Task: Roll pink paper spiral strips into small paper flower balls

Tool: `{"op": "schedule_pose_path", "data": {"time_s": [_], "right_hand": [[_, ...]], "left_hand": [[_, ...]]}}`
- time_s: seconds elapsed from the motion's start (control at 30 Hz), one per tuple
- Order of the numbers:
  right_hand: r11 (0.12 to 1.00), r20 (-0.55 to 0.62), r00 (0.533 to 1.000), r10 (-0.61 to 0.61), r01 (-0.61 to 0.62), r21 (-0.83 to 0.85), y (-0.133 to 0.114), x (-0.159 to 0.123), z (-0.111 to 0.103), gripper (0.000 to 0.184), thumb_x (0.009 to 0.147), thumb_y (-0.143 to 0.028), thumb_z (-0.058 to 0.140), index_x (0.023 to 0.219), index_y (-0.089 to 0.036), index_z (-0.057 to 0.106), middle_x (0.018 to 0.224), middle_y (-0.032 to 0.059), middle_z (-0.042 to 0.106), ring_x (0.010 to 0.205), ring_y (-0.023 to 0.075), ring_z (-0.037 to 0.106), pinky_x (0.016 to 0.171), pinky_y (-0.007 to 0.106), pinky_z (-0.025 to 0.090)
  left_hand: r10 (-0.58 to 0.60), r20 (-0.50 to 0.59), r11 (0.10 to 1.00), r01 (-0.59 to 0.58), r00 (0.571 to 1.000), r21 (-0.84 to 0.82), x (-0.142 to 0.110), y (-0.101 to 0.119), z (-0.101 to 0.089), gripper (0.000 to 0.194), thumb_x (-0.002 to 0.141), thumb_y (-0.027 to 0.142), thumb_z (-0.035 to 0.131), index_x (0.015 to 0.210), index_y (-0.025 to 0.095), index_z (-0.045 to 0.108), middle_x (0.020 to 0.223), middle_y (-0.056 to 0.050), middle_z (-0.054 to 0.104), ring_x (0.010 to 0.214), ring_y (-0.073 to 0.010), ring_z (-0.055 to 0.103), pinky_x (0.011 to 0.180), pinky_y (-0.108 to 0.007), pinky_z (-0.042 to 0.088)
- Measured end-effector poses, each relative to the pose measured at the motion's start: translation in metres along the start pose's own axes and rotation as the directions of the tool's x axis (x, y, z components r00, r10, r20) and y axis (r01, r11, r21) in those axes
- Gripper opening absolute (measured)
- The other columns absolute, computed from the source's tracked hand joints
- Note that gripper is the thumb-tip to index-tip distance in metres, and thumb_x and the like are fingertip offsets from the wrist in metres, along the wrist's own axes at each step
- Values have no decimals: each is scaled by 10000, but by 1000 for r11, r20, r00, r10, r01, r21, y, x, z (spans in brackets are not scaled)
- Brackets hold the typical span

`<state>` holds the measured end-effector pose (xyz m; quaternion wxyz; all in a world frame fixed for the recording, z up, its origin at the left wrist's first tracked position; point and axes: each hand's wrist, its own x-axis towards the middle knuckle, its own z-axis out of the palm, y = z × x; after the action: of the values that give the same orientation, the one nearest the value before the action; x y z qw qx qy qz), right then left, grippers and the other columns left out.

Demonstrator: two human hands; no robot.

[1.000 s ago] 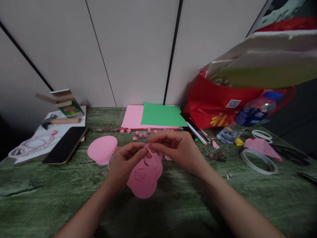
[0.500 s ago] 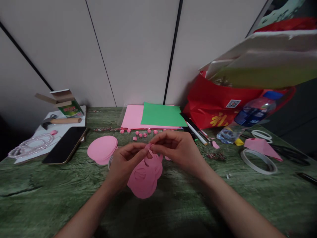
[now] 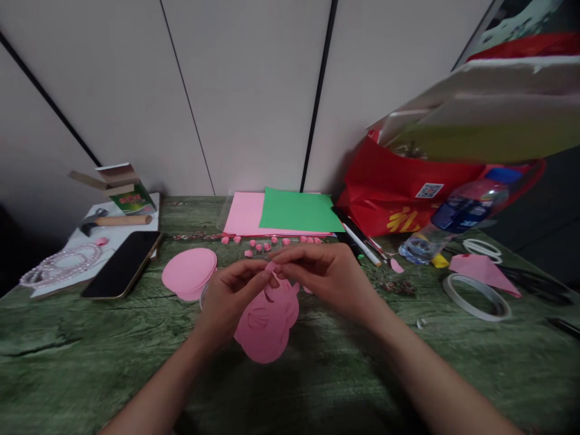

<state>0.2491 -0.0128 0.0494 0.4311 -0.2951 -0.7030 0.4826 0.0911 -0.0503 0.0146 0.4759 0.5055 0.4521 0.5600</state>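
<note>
Between my two hands is a small pink paper strip (image 3: 270,266), pinched at the fingertips. My left hand (image 3: 233,291) is closed on its left side, thumb against forefinger. From the right, my right hand (image 3: 324,275) pinches the same piece, its fingertips nearly touching those of the left. Pink cut paper pieces (image 3: 263,338) with curved edges lie in a pile just below my hands. Beyond my fingers sit several small rolled pink paper buds (image 3: 259,247). A stack of pink paper circles (image 3: 189,270) lies left of my left hand, partly over a ring-shaped roll.
Pink sheets (image 3: 242,211) and a green sheet (image 3: 299,208) lie at the back. On the left are a phone (image 3: 122,266), bead strings (image 3: 61,266), a hammer (image 3: 120,221) and an opened box (image 3: 132,199). To the right stand a red bag (image 3: 380,193) and bottle (image 3: 462,211), near a tape roll (image 3: 476,297).
My right fingers have shifted slightly on the pink paper strip. The whole view has moved a little; the other things lie as before.
</note>
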Motion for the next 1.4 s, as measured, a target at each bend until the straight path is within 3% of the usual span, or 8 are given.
{"op": "schedule_pose_path", "data": {"time_s": [0.23, 0.4, 0.5, 0.77, 1.03, 1.27, 1.4], "right_hand": [[998, -39, 999, -5, 3, -55, 4, -1, 2, 76, 719, -168, 638, 782, -162, 679, 729, 32, 676, 660, 131, 611, 611, 267, 515], [999, 26, 999, -37, 37, -2, 6, -2, 3, 24, 747, -173, 612, 738, -168, 634, 682, 7, 623, 624, 110, 596, 601, 251, 515], [996, 12, 998, -69, 69, -55, 6, -2, 3, 56, 741, -168, 623, 688, -172, 642, 662, 8, 603, 627, 113, 583, 583, 249, 500], [994, -6, 997, -73, 72, -83, 4, -1, 0, 115, 745, -159, 610, 821, -206, 683, 871, 48, 688, 838, 168, 631, 737, 320, 522], [994, -52, 998, -24, 18, -103, 2, -1, 1, 83, 737, -177, 619, 791, -188, 681, 729, 23, 689, 672, 143, 637, 630, 282, 532], [996, 40, 999, 10, -14, 91, 8, -2, 5, 97, 730, -266, 654, 724, -172, 629, 646, 5, 624, 606, 123, 615, 602, 270, 530], [996, 39, 999, -1, -3, 91, 8, -2, 4, 48, 728, -213, 653, 738, -169, 639, 667, 11, 631, 626, 129, 618, 616, 279, 526]], "left_hand": [[6, 15, 999, -7, 1000, 38, 0, -1, 0, 65, 751, 205, 621, 777, 183, 677, 648, 10, 666, 613, -97, 599, 593, -211, 487], [12, 17, 999, -13, 1000, 46, 0, -1, -1, 58, 742, 200, 623, 753, 184, 677, 636, 9, 664, 611, -104, 603, 593, -219, 487], [15, 16, 999, -15, 1000, 50, 0, 0, -1, 58, 739, 200, 624, 750, 182, 679, 640, 7, 663, 611, -107, 604, 595, -223, 489], [11, -30, 999, -10, 1000, 31, 0, -1, -1, 81, 732, 203, 634, 796, 177, 677, 637, 5, 666, 607, -108, 606, 580, -217, 496], [21, -31, 998, -19, 999, 64, 0, -1, -1, 75, 726, 219, 642, 777, 173, 672, 643, -3, 672, 597, -113, 608, 575, -224, 506], [37, 16, 997, -38, 999, 67, -1, 1, 0, 61, 715, 205, 645, 751, 185, 690, 654, -10, 683, 613, -126, 624, 593, -243, 519], [43, 3, 997, -43, 999, 71, -1, 1, 0, 67, 716, 195, 645, 755, 187, 698, 655, -6, 686, 612, -119, 623, 589, -229, 517]]}}
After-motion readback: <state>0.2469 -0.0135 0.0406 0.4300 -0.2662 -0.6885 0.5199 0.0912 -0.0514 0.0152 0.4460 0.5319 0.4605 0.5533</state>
